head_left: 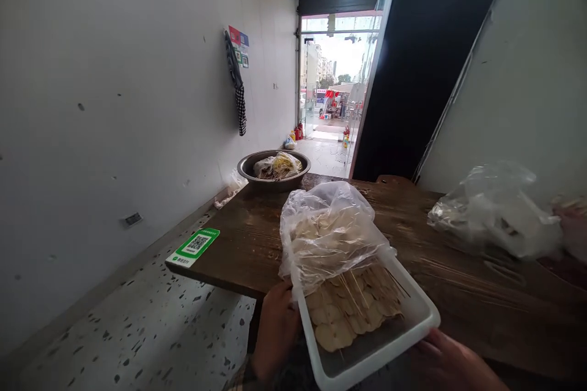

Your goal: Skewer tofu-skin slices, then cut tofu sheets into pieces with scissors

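A white plastic tray [415, 293] extends over the near edge of the dark wooden table. In it lie skewers [351, 308] of thin, round, tan slices on sticks. A clear plastic bag [337, 241] covers the tray's far part, with more pale pieces beneath it. My left hand [278, 322] grips the tray's left side, its fingers partly hidden by the rim. At the near right corner, my right hand [452, 359] holds the tray from below, with most of its fingers out of sight under the edge.
A metal basin [245, 172] with bagged skewers stands at the table's far end. A green QR-code card [197, 247] lies at the left corner. On the right, another person's blurred hand [573, 229] is at a clear plastic bag [495, 214]. A glass door [309, 91] stands beyond.
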